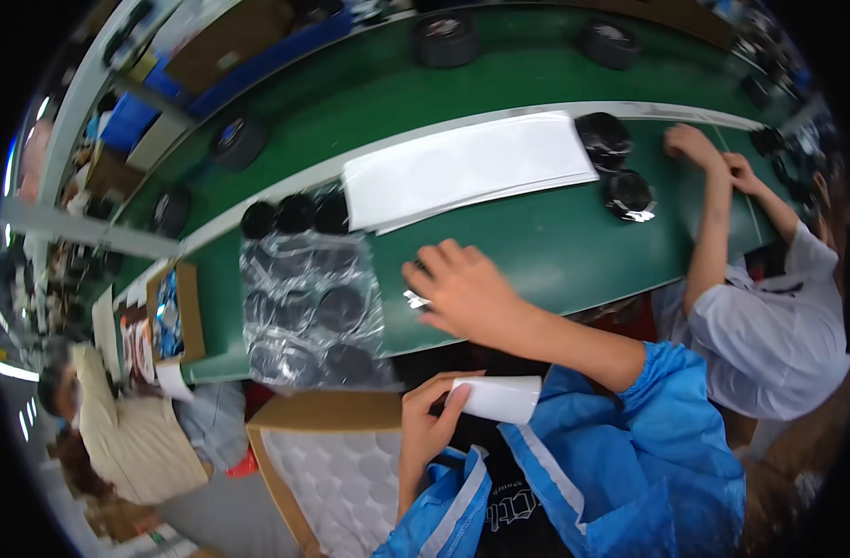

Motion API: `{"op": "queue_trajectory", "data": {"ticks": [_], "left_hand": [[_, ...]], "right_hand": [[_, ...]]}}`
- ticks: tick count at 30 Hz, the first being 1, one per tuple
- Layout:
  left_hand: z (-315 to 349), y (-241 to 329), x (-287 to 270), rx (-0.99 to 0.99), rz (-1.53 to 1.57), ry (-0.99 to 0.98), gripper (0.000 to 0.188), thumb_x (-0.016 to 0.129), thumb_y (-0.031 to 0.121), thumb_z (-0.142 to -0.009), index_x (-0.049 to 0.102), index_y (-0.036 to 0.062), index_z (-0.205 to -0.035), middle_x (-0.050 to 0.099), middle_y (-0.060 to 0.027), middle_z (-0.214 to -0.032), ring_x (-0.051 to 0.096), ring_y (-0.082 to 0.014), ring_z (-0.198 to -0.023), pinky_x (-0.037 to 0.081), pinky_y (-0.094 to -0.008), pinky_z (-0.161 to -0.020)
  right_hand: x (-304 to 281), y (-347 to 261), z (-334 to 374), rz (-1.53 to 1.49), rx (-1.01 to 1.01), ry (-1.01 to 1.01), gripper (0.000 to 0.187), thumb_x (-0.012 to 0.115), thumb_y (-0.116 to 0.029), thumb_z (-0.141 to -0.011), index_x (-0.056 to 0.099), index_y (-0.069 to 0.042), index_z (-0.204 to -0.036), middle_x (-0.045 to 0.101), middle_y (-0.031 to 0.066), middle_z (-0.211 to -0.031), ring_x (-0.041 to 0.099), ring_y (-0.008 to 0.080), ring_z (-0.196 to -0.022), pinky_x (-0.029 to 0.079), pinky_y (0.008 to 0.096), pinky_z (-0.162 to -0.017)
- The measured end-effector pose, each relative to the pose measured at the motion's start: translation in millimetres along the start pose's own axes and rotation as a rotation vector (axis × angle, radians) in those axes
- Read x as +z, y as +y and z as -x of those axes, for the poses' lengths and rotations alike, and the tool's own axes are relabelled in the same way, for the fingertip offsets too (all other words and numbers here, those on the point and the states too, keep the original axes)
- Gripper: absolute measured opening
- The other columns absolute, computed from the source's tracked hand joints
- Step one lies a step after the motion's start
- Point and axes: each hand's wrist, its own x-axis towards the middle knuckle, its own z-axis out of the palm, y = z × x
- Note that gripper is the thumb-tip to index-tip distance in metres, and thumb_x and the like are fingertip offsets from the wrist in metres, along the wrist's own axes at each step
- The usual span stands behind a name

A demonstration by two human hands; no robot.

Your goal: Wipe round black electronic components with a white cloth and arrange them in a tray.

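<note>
My left hand (427,418) grips a white roll (504,400), with the thumb on its near end, in front of my body at the table's near edge. Over the green table my right hand (471,296) reaches with bent fingers around a small dark piece with shiny clear film (415,299), mostly hidden under the fingers. Left of that hand lies a clear plastic sheet with round pockets (313,312), dark discs showing in it. Black round pieces (257,220) sit along its far edge. Beyond my right hand lies a stack of white sheets (467,169).
Two film-wrapped black round pieces (629,195) stand right of the sheets. Black wheel-like parts (446,40) rest on the green far strip (350,88). An open cardboard box (327,406) stands below the table edge. Co-workers sit at right (760,316) and left (136,428).
</note>
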Motion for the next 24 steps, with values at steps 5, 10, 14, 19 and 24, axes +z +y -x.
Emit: {"op": "queue_trajectory", "data": {"ticks": [5,10,14,19,24], "left_hand": [[-7,1,6,-0.014,-0.036,-0.037,0.019,0.065,0.006,-0.108,0.077,-0.0078,-0.113,0.080,-0.0184,-0.121,0.075,-0.0198,-0.101,0.059,-0.0306,-0.086],[-7,-1,14,-0.013,-0.012,-0.050,0.019,0.065,0.006,-0.108,0.077,-0.0067,-0.115,0.080,-0.0184,-0.121,0.075,-0.0192,-0.101,0.058,-0.0299,-0.088],[-6,-11,20,-0.081,0.120,-0.001,0.019,0.067,0.007,-0.107,0.079,-0.0041,-0.116,0.082,-0.0137,-0.118,0.074,-0.0153,-0.098,0.058,-0.0273,-0.084],[-28,-7,33,-0.066,0.016,-0.125,0.020,0.064,0.009,-0.110,0.076,-0.0058,-0.114,0.081,-0.0155,-0.116,0.073,-0.0171,-0.101,0.056,-0.0281,-0.089],[-30,-4,35,0.000,0.063,-0.108,0.020,0.062,0.011,-0.111,0.075,-0.0050,-0.112,0.079,-0.0116,-0.108,0.070,-0.0139,-0.094,0.055,-0.0271,-0.084]], "right_hand": [[-6,14,7,-0.068,-0.011,-0.055,0.067,0.090,-0.029,-0.074,0.066,-0.005,-0.131,0.062,0.0141,-0.119,0.061,0.0360,-0.112,0.057,0.0449,-0.090],[-74,68,62,-0.250,0.242,0.147,0.069,0.088,-0.024,-0.073,0.064,-0.002,-0.133,0.065,0.0176,-0.122,0.063,0.0393,-0.114,0.056,0.0483,-0.098],[-125,139,106,-0.059,0.429,0.469,0.070,0.087,-0.023,-0.075,0.062,-0.002,-0.138,0.065,0.0171,-0.129,0.062,0.0389,-0.118,0.054,0.0476,-0.100],[-113,177,128,0.038,0.632,0.410,0.069,0.085,-0.020,-0.082,0.059,-0.003,-0.144,0.062,0.0180,-0.139,0.060,0.0382,-0.123,0.052,0.0471,-0.105],[-101,179,120,0.069,0.541,0.526,0.067,0.087,-0.021,-0.086,0.059,-0.003,-0.145,0.059,0.0190,-0.148,0.058,0.0383,-0.130,0.050,0.0461,-0.110]]}}
